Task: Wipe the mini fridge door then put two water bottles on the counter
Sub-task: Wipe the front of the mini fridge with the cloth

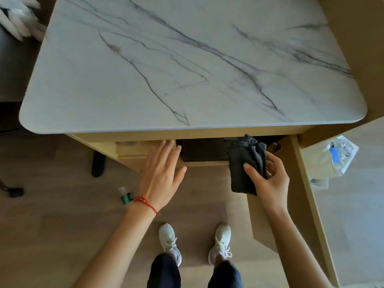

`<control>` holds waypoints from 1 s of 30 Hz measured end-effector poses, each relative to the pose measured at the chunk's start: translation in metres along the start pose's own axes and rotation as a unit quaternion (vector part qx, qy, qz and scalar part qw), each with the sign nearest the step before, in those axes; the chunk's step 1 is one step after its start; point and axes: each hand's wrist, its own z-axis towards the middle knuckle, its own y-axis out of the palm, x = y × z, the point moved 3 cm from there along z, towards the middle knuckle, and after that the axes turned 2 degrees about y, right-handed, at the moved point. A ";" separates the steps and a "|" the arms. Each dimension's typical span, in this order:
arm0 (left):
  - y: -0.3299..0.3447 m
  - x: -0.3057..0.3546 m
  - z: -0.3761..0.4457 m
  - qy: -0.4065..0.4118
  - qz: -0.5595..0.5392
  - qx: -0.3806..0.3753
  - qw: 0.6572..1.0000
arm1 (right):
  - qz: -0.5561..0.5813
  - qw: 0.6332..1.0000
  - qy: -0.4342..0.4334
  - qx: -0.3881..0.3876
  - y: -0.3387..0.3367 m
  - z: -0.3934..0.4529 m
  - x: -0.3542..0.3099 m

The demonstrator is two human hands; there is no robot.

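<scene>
- Counter: white marble-patterned top with grey veins, bare, seen from above.
- Dark mini fridge top shows just under the counter's front edge, inside the pale wooden cabinet, whose door stands open on the right.
- Left hand, red string bracelet on its wrist, is spread flat and holds nothing, fingertips near the cabinet's frame.
- Right hand grips a folded dark grey cloth before the fridge.
- Small green-labelled bottle stands on the wooden floor, beside the left wrist.
</scene>
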 end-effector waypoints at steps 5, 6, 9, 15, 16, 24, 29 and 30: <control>0.062 -0.001 -0.002 0.005 -0.003 0.020 1.000 | 0.004 1.000 0.005 -0.017 0.002 0.023 0.054; 0.075 -0.004 -0.002 0.003 0.000 0.021 1.000 | 0.004 1.000 0.002 -0.019 0.003 0.029 0.065; 0.114 -0.016 -0.001 0.007 0.004 0.033 0.999 | 0.013 1.000 -0.004 -0.025 0.012 0.049 0.104; 0.192 -0.048 0.004 0.028 0.026 0.055 0.998 | 0.023 0.999 -0.042 -0.016 0.040 0.086 0.177; 0.205 -0.054 0.005 0.028 0.029 0.059 0.997 | 0.023 0.998 -0.053 -0.014 0.045 0.091 0.188; 0.286 -0.097 0.025 0.086 0.038 0.144 0.985 | 0.028 0.982 -0.183 -0.028 0.075 0.139 0.257; 0.322 -0.118 0.031 0.138 0.102 0.216 0.961 | 0.091 0.960 -0.266 -0.012 0.096 0.171 0.303; 0.329 -0.122 0.032 0.146 0.112 0.236 0.954 | 0.104 0.954 -0.282 -0.002 0.102 0.178 0.311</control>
